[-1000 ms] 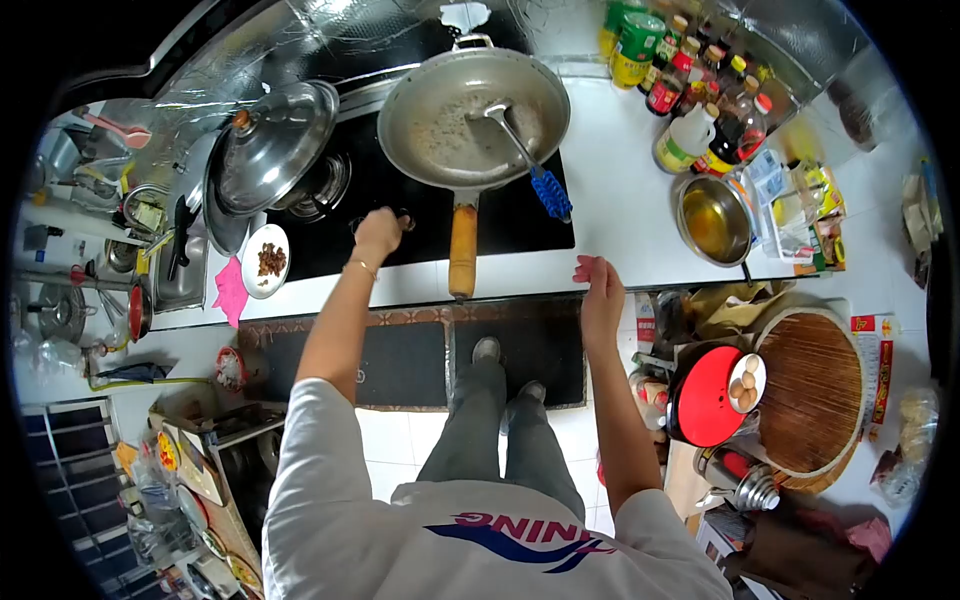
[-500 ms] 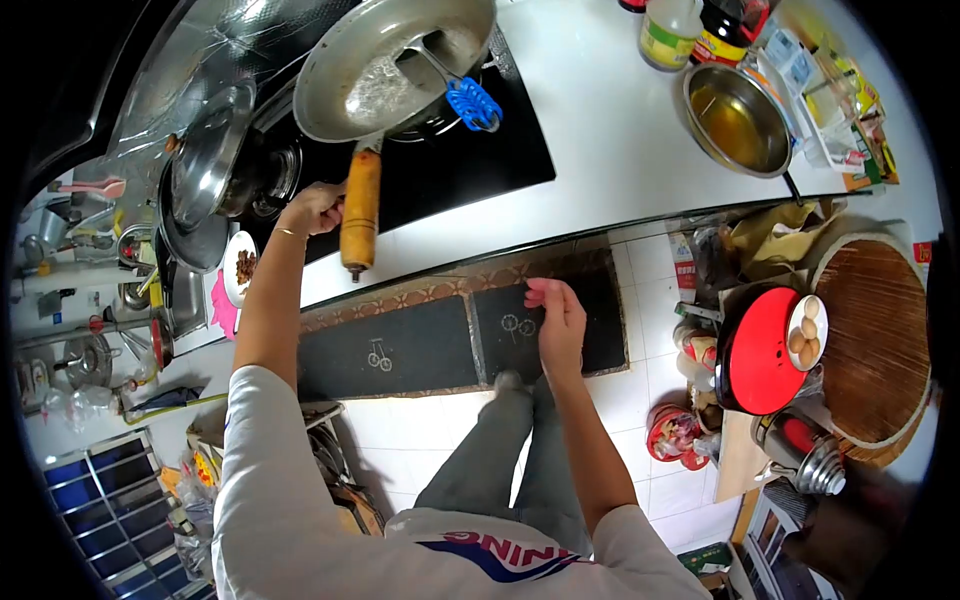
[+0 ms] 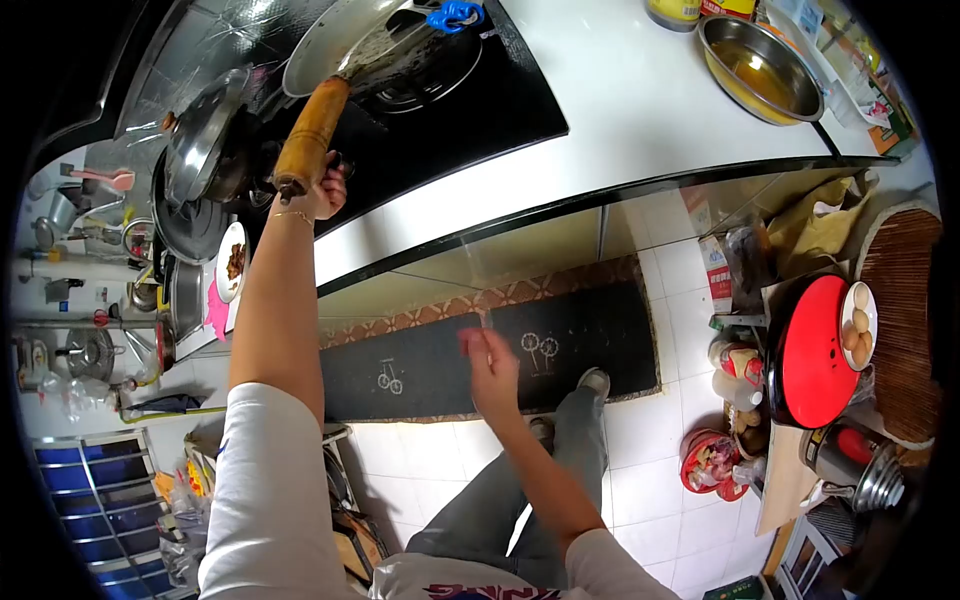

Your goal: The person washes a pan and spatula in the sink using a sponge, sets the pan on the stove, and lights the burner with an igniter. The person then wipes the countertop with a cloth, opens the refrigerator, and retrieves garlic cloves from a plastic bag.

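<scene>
Just beside and partly behind the handle [image 3: 312, 130], the left hand [image 3: 331, 190] has its fingers curled in at the stove [image 3: 490, 130]; whether they grip anything I cannot tell. The right hand [image 3: 492, 372] hangs over the mat [image 3: 590, 335], blurred, its fingers half folded and free.

Left of the left fingers, a plate [image 3: 226, 286] bears brown bits [image 3: 236, 261]. Above those fingers, the wok [image 3: 318, 55] holds a spatula with a blue grip [image 3: 457, 16]. Well to their right, a bowl [image 3: 720, 50] contains yellowish liquid [image 3: 765, 75]. Far right of the right fingers, eggs [image 3: 857, 335] sit on a dish [image 3: 866, 298].

The wok is grey metal, cut off by the view's edge; its handle is honey-brown wood, grooved, dark-tipped, and covers part of the left hand.

Up-left of the left fingers is a domed lid [image 3: 200, 150]; farther down-left, a pink cloth [image 3: 217, 312] lies by the tabletop's [image 3: 620, 100] edge.
</scene>
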Demonstrator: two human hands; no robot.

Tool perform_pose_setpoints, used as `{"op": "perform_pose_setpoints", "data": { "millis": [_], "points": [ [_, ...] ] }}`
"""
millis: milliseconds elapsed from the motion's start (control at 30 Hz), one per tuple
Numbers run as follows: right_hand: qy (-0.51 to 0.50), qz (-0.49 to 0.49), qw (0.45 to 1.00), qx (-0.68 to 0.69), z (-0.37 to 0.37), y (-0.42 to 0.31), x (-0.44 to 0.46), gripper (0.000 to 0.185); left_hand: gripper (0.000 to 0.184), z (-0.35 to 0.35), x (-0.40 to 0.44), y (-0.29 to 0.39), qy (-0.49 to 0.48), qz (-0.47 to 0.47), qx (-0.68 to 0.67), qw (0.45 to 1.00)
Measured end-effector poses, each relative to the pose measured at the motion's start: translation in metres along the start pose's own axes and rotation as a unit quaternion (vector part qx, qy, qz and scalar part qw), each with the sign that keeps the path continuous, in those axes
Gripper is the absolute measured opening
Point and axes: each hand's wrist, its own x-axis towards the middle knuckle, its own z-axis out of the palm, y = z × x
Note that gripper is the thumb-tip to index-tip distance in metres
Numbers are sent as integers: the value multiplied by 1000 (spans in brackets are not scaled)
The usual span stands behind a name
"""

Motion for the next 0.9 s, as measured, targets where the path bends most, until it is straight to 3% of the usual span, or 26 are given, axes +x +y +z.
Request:
{"op": "perform_pose_setpoints", "data": {
  "millis": [200, 300, 400, 433, 467, 500, 633, 667, 700, 767, 800, 833, 900],
  "points": [
    [-1, 7, 997, -77, -22, 4, -18, 26, 43, 3, 10, -2, 39, 6, -71, 997],
    [7, 12, 994, -105, -37, -2, -12, 26, 44, 4, 17, 0, 57, 12, -45, 997],
    [30, -2, 994, -109, -44, -4, -6, 25, 30, -7, 25, -6, 45, 50, -155, 986],
    [20, 12, 994, -108, -48, -1, -6, 24, 19, -31, 54, -2, -49, -24, -311, 949],
    [19, 23, 993, -112, -57, -5, -2, 23, 16, -18, 30, -6, -24, 36, -150, 988],
    [25, -11, 989, -142, -68, -19, 5, 21, 12, -20, 21, -4, -33, 141, 34, 989],
    [133, -70, 961, -231, -152, -97, 58, 17, 20, -54, 80, 0, -54, 200, 133, 969],
    [189, -69, 932, -301, -177, -129, 76, 18, 25, -69, 100, 1, -72, 231, 178, 954],
    [208, -110, 917, -321, -209, -152, 100, 19, 23, -72, 103, -1, -60, 318, 260, 910],
    [285, -219, 863, -355, -256, -212, 146, 18, 26, -72, 98, 0, -39, 398, 368, 840],
    [319, -297, 796, -421, -284, -228, 177, 17, 29, -72, 96, 1, -22, 436, 415, 798],
    [326, -226, 794, -460, -301, -252, 199, 15, 32, -86, 121, 5, 40, 468, 538, 699],
    [316, -246, 703, -587, -336, -273, 245, 20, 37, -80, 102, 2, 6, 457, 503, 734]
  ]
}}
